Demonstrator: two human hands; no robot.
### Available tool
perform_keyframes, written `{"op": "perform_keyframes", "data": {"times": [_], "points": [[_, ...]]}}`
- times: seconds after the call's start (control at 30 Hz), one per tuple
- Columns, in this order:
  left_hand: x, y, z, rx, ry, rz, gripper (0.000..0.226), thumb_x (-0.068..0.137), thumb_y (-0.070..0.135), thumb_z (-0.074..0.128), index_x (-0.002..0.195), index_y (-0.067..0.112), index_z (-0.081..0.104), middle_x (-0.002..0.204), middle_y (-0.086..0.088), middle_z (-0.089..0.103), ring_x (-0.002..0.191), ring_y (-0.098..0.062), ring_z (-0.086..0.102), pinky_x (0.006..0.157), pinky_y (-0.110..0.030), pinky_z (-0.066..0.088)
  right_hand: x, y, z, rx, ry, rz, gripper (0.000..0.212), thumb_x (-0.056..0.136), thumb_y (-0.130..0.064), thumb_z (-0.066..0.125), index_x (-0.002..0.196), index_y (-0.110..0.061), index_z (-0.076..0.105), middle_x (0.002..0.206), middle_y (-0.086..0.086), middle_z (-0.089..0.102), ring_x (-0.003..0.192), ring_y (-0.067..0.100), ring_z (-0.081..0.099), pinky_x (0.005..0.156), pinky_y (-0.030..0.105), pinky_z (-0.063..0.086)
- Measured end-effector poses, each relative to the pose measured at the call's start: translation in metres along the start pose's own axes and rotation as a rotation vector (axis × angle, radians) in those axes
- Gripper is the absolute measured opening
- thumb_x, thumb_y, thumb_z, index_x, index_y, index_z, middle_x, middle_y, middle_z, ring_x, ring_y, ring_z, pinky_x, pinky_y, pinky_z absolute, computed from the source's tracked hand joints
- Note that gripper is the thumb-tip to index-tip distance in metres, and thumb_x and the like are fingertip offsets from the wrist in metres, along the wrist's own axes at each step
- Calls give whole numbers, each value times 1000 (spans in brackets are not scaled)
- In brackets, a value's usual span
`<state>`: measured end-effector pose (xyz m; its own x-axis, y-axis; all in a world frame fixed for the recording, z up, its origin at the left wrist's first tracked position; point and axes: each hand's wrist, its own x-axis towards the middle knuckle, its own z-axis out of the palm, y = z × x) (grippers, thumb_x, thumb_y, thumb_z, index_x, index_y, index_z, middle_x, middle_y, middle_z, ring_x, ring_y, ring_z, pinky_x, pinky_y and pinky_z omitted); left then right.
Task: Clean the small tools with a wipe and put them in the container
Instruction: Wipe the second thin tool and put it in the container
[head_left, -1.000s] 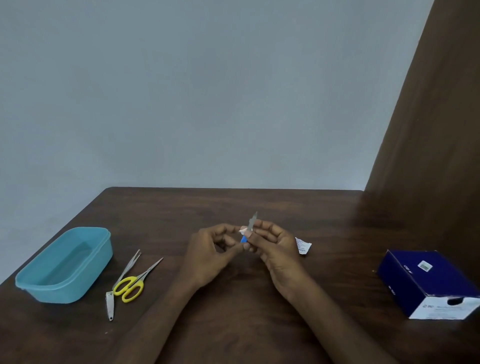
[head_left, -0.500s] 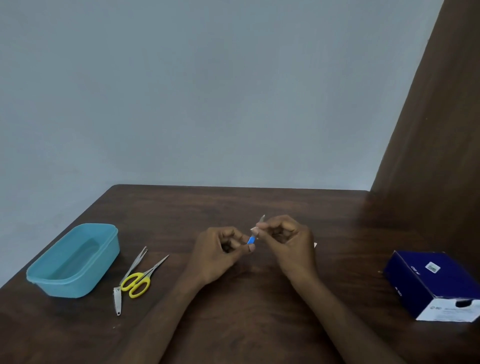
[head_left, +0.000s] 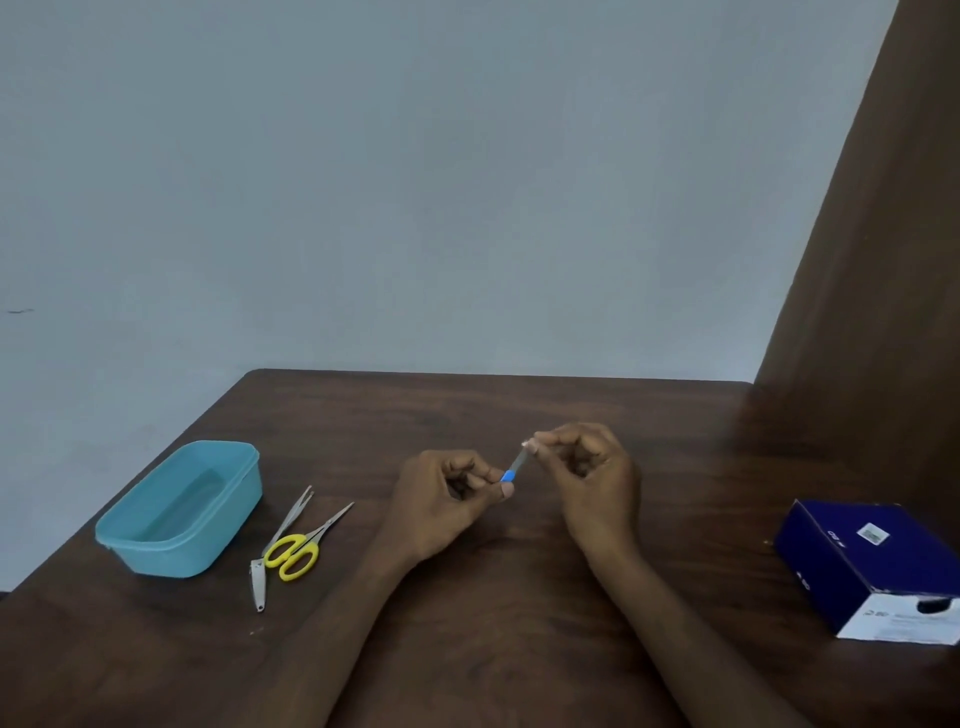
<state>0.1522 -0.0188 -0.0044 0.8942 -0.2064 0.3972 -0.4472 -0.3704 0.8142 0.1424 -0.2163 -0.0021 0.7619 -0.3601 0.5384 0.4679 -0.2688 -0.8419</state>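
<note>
Above the middle of the dark wooden table (head_left: 498, 623), my left hand (head_left: 447, 499) pinches the blue handle end of a small metal file (head_left: 514, 465). My right hand (head_left: 587, 467) pinches the file's upper metal end, with a scrap of white wipe (head_left: 529, 445) showing at its fingertips. A light blue plastic container (head_left: 182, 512) stands open at the left. Between it and my left hand lie yellow-handled scissors (head_left: 304, 545), slim metal tweezers (head_left: 291, 519) and a nail clipper (head_left: 258, 584).
A dark blue cardboard box (head_left: 872, 561) sits at the table's right edge. A brown wooden panel (head_left: 872, 312) rises at the right, and a pale wall stands behind the table's far edge.
My right hand has slid up along the file toward its tip. The white packet seen behind my right hand is now hidden. The camera has shifted slightly.
</note>
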Motion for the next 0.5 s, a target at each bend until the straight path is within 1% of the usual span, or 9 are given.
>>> {"op": "perform_keyframes", "data": {"times": [0.07,0.1,0.17,0.27,0.3,0.33,0.4,0.47,0.5], "points": [[-1,2,-2,-35,24,-16,7,87,26,92,86,25,85,74,1,78,66,-10,69,68,-30,56,5,9,-4,-39,95,70,13,85,-24,90,83,-29,78,95,-8,78,79,10,76,75,41,63],[-1,2,-3,-63,44,-30,6,88,24,91,86,23,85,75,1,79,67,-6,68,69,-27,55,7,13,-8,-72,112,82,13,86,-26,89,83,-30,76,95,-8,79,79,9,76,74,42,63],[-1,2,-4,-88,99,-47,5,89,24,89,88,23,85,78,5,81,72,-4,71,73,-24,55,6,14,-13,-117,71,75,15,86,-26,88,83,-30,75,93,-9,79,78,8,75,71,36,62],[-2,5,-3,-43,173,-30,3,89,25,88,91,25,86,83,12,81,76,-3,72,77,-21,57,-3,8,-10,-168,-78,32,16,85,-19,89,80,-26,75,87,-11,78,72,7,72,63,21,54],[-4,6,-3,-13,195,-21,4,90,25,88,93,26,87,84,13,81,76,-4,72,78,-20,56,-7,5,-8,-179,-128,18,17,84,-17,89,80,-26,75,86,-11,77,71,7,71,62,18,52],[-4,8,-2,7,215,-17,5,89,26,89,94,26,87,84,14,80,77,-4,73,80,-21,56,-9,2,-7,-185,-169,5,17,84,-15,89,80,-26,76,84,-11,77,70,8,71,62,18,52],[-2,9,-6,34,264,-51,7,88,30,89,95,29,88,84,15,79,80,-4,73,83,-31,59,-11,0,-6,-188,-223,-2,18,83,-13,89,80,-25,76,82,-12,77,70,8,71,63,22,55],[-2,16,-17,125,349,-85,7,87,37,89,93,34,87,88,17,75,88,-2,70,84,-39,59,-13,-1,-7,-192,-251,-12,19,83,-13,90,80,-27,76,81,-12,77,70,8,71,65,24,57],[-4,22,-27,204,410,-91,7,86,39,89,92,36,86,93,18,72,94,-2,67,85,-39,58,-13,-2,-8,-193,-265,-17,20,83,-13,90,79,-28,76,81,-12,77,70,7,71,65,23,57]]}}
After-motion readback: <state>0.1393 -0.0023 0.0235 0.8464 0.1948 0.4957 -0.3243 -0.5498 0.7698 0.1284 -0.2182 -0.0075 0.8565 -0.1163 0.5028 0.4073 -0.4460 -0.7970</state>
